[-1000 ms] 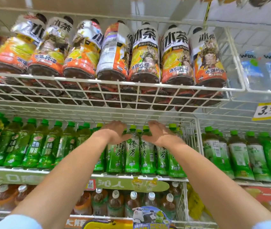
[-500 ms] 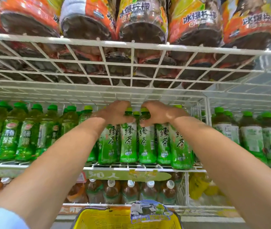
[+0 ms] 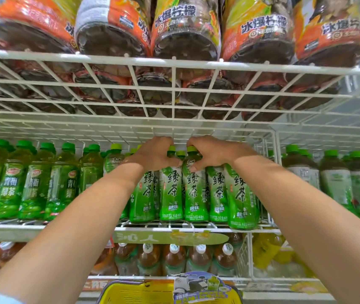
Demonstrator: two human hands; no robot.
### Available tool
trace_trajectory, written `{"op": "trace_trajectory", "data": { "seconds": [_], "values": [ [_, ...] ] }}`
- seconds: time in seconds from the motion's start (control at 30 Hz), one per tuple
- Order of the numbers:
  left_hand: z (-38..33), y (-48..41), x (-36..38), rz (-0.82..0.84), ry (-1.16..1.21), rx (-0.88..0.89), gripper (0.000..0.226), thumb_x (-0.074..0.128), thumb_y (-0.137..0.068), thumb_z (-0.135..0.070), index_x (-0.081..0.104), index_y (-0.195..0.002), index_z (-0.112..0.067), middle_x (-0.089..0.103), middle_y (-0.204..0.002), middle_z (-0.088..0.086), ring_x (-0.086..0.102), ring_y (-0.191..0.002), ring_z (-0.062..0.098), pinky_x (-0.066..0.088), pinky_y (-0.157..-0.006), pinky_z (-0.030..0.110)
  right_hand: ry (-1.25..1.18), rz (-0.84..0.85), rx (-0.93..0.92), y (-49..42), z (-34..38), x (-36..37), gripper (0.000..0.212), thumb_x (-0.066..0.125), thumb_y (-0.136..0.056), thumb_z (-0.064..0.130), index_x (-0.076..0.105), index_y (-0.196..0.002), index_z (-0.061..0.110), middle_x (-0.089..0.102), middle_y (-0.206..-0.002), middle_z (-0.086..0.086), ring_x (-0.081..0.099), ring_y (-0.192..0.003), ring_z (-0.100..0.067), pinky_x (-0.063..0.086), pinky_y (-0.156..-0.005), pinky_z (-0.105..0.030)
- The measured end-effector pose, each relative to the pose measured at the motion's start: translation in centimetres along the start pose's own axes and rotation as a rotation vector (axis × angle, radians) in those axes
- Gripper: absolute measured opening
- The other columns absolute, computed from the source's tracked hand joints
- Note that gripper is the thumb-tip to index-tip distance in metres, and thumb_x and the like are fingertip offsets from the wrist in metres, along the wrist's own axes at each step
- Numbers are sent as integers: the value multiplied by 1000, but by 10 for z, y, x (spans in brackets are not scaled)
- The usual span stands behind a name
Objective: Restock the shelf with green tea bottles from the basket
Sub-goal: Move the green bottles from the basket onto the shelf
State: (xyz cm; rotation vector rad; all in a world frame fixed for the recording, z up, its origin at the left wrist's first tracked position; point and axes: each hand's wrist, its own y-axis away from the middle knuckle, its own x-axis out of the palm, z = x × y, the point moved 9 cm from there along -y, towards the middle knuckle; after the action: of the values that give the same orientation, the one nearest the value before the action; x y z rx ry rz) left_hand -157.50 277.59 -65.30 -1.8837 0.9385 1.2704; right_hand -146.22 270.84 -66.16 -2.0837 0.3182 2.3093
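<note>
A row of green tea bottles (image 3: 194,194) with green caps and white-green labels stands on the white wire shelf (image 3: 43,226) at the centre. My left hand (image 3: 155,154) is closed around the neck of one front bottle (image 3: 170,194). My right hand (image 3: 212,151) grips the neck of the bottle beside it (image 3: 196,194). Both hands sit close together just under the upper wire rack. The yellow basket (image 3: 135,292) shows at the bottom edge; its inside is hidden.
Above hangs a wire rack (image 3: 174,64) loaded with orange-labelled lemon tea bottles (image 3: 185,25). Other green bottles (image 3: 34,183) fill the shelf to the left and more (image 3: 337,183) to the right. Brown tea bottles (image 3: 174,257) stand on the shelf below.
The view has tilted and drawn closer to the shelf. Both hands have closed in from spread positions onto the necks of two neighbouring front bottles.
</note>
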Motion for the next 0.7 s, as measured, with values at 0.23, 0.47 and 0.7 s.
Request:
{"op": "trace_trajectory", "data": {
  "seconds": [0.23,0.47,0.7],
  "values": [
    [1,0,-1,-12,-17,-10,57,77,-81,-52,61,-120,-14,64,-115,6,60,-105,27,52,-87,41,-11,-8,-21,-4,-2,2,71,83,-80,46,47,-133,16,56,-119,-3,54,-105,-23,45,-80,-33],
    [-1,8,-6,-19,-54,39,61,72,-83,-57,62,-125,-14,66,-122,7,61,-112,27,52,-90,41,20,5,19,3,2,1,79,81,-81,50,44,-141,14,57,-134,-10,55,-116,-27,49,-97,-41],
    [43,38,-54,-171,-190,73,49,52,-98,-52,62,-129,-15,66,-127,7,62,-115,28,53,-91,45,-17,-100,-20,9,27,-12,97,70,-86,60,26,-160,15,31,-164,-8,32,-149,-26,30,-120,-40]
  ]
}}
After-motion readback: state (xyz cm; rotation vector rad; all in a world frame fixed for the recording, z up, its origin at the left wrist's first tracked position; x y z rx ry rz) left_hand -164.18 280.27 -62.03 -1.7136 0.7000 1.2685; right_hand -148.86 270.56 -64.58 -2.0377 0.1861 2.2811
